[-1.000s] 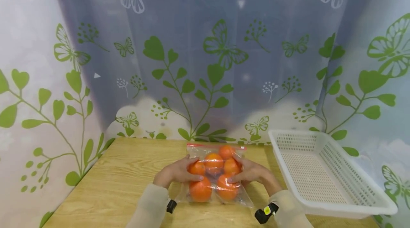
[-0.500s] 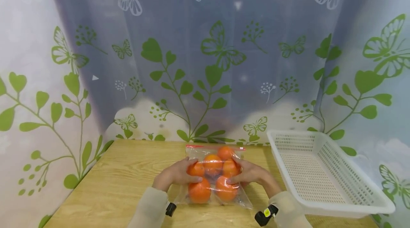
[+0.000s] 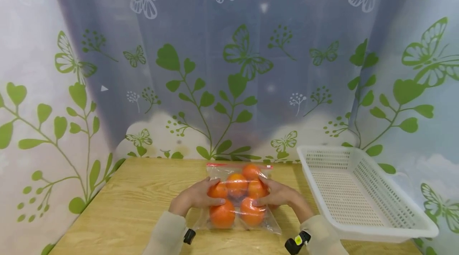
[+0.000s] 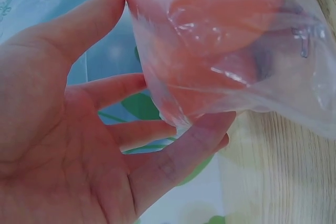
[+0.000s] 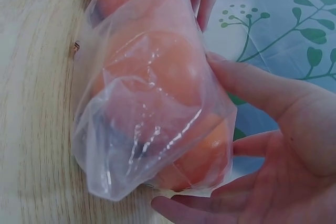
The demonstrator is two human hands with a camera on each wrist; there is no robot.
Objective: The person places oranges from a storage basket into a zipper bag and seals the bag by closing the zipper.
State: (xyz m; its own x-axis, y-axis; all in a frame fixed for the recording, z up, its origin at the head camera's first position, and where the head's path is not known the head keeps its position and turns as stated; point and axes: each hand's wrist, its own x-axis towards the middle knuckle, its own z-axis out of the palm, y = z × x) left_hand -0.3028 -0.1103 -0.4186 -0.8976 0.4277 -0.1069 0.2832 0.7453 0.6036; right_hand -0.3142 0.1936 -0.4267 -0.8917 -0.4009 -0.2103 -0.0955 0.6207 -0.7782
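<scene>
A clear zip bag [image 3: 238, 204] with a red seal strip lies on the table, holding several oranges [image 3: 222, 214]. My left hand [image 3: 198, 196] grips its left side, thumb on the top face and fingers around the edge. On the right side, my right hand [image 3: 281, 195] holds it in the same manner. In the left wrist view, the thumb and fingers of the left hand [image 4: 58, 145] touch the crinkled plastic. The right wrist view has the right hand [image 5: 289, 145] curved around the bag [image 5: 136, 108], with oranges pressed against the film.
A white perforated plastic basket [image 3: 349, 195] stands to the right of the bag on the wooden table [image 3: 143, 191]. Behind the table hangs a curtain [image 3: 229, 67] printed with leaves and butterflies. Bare wood lies left of the bag.
</scene>
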